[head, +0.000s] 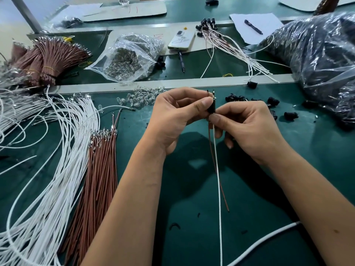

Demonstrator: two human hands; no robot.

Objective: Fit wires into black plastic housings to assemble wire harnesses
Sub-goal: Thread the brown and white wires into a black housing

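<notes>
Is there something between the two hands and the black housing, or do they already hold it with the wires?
Nothing visible stands between them. The left hand and the right hand both pinch the black housing directly, above the green mat. The white wire and the brown wire hang freely down from it.

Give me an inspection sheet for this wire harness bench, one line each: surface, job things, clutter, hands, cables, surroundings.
Surface: green bench mat, with a grey rail across it.
Job's things: black housing held above the mat, a white wire and a brown wire hanging from it; loose black housings to the right; loose white wires and loose brown wires to the left.
Clutter: phone, pen, bag of clear parts, large bag of black parts.
Hands: left hand and right hand both pinch the black housing.
Cables: thick white cable at lower right.
Surroundings: paper sheet with a second pen beyond.
</notes>
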